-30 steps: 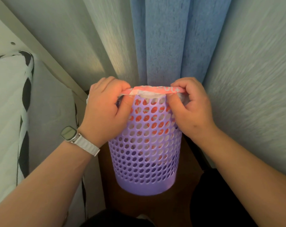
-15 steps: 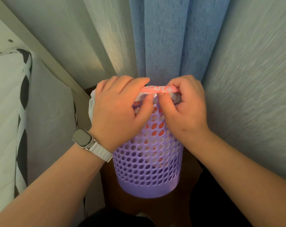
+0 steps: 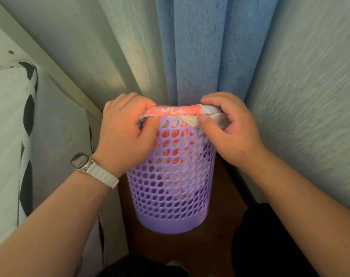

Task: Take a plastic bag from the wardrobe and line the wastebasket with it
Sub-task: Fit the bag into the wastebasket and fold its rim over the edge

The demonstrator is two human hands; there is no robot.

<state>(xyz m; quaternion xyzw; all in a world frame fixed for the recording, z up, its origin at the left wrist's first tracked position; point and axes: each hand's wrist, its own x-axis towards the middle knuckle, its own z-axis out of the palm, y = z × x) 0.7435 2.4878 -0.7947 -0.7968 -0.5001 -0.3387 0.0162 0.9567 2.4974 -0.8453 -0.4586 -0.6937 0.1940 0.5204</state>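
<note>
With my left hand [image 3: 126, 132] and right hand [image 3: 230, 130] both pinching the plastic bag [image 3: 174, 111], I am folding its mouth over the purple wastebasket [image 3: 170, 182] rim; next, probably working the cuff around the far side.

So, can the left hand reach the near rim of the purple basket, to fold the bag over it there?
Probably yes. The left hand already grips the plastic bag at the wastebasket rim, and nothing lies between it and the near edge; the right hand holds the other side.
</note>
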